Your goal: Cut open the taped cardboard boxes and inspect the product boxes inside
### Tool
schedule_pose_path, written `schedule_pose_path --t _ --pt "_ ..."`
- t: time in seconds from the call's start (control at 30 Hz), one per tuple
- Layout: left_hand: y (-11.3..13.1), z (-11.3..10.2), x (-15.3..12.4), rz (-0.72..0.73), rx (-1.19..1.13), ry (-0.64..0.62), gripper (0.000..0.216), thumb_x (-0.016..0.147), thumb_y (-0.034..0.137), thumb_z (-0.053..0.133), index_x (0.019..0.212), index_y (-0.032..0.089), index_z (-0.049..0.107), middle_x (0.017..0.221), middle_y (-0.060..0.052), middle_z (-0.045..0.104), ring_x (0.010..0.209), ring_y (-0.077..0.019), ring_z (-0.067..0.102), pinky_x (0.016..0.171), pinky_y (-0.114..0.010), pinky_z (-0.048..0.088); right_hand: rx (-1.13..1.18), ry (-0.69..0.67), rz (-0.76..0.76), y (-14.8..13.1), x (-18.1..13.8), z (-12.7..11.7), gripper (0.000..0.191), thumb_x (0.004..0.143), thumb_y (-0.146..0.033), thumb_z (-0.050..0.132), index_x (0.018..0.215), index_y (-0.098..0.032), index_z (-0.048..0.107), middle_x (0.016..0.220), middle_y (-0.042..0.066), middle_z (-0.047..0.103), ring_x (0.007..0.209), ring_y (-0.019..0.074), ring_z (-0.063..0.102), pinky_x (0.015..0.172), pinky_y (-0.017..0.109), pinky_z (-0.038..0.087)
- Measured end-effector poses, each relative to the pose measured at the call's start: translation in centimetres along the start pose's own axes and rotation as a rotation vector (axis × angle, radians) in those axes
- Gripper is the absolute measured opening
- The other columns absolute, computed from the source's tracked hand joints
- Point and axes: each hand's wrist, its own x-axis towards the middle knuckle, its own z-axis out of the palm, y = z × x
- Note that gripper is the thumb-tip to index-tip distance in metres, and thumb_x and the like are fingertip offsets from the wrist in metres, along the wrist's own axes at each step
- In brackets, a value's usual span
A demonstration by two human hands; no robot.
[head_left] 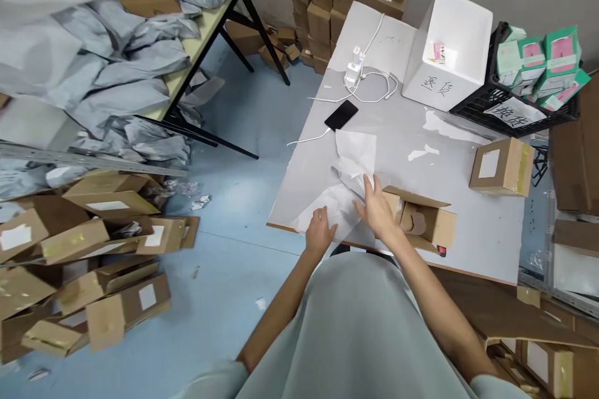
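Note:
A thin, white, crumpled sheet (355, 153), paper or wrapping film, is spread at the near left part of the table. My left hand (321, 232) rests on its near edge, thumb apart from the fingers. Over the sheet's right side is my right hand (375, 207), its fingers spread and touching or just above it. Right beside that hand stands an opened small cardboard box (444, 227), flaps up, with brown card inside. Beyond the sheet lies a black phone (341, 115) with a white cable attached.
On the grey table (299, 181) are a white charger (354, 72), a closed carton (498, 165), a white foam bin (444, 75) and a black crate (472, 96) with green-pink boxes. Opened cartons (126, 312) heap on the left floor, below a table of grey bags (126, 100).

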Motion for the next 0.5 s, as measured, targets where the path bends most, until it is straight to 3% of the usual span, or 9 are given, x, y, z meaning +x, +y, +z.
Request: schedule_pose_path --t 0.07,0.13,0.23,0.33,0.43,0.5 --pt "0.2 1.2 1.2 -0.03 0.021 -0.056 0.083 0.1 0.034 0.075 0.172 0.011 0.04 0.161 -0.029 0.058 0.134 -0.0442 0.071 0.108 -0.053 0.062 -0.077 -0.062 0.129 -1.0 4.5 0.6 0.092 0.11 -0.028 0.065 0.186 -0.013 0.016 0.191 0.033 0.003 0.129 0.0428 0.079 0.11 0.055 0.063" --pt "0.6 2.1 2.2 -0.046 -0.006 -0.09 0.09 0.097 0.035 0.08 0.174 0.012 0.038 0.159 -0.03 0.057 0.134 -0.0439 0.069 0.105 -0.049 0.062 -0.11 -0.135 0.182 -1.3 8.0 1.5 0.101 0.109 -0.024 0.068 0.187 -0.01 0.005 0.19 0.036 0.005 0.136 0.0414 0.076 0.114 0.049 0.06" --pt "1.1 2.5 3.2 -0.063 -0.126 -0.109 0.068 0.096 0.025 0.079 0.16 0.016 0.057 0.15 -0.026 0.061 0.132 -0.0413 0.069 0.106 -0.047 0.059 -0.143 -0.218 0.208 -1.0 10.6 3.2 0.099 0.11 -0.018 0.066 0.186 -0.006 0.003 0.175 0.036 0.048 0.147 0.0382 0.069 0.12 0.044 0.054" --pt "1.1 2.0 3.8 -0.079 -0.246 -0.091 0.028 0.096 0.014 0.068 0.123 0.019 0.074 0.13 -0.019 0.07 0.12 -0.0359 0.071 0.108 -0.048 0.057 -0.172 -0.304 0.196 -1.0 10.7 4.5 0.077 0.11 -0.011 0.059 0.182 -0.007 0.03 0.154 0.031 0.071 0.146 0.0357 0.07 0.117 0.042 0.054" --pt "0.7 0.7 4.3 -0.11 -0.372 -0.024 0.009 0.093 0.013 0.066 0.098 0.019 0.071 0.11 -0.013 0.07 0.11 -0.0325 0.072 0.11 -0.048 0.057 -0.152 -0.343 0.13 -1.5 9.4 5.1 0.054 0.108 -0.005 0.057 0.161 -0.009 0.065 0.147 0.027 0.077 0.142 0.0333 0.073 0.116 0.038 0.054" --pt "0.7 -0.6 4.3 -0.127 -0.477 0.023 0.003 0.093 0.02 0.066 0.096 0.02 0.068 0.1 -0.01 0.069 0.105 -0.0299 0.072 0.107 -0.046 0.058 -0.123 -0.347 0.075 -1.9 7.8 5.0 0.043 0.111 -0.013 0.059 0.151 -0.012 0.074 0.144 0.023 0.079 0.142 0.0315 0.072 0.117 0.035 0.052"
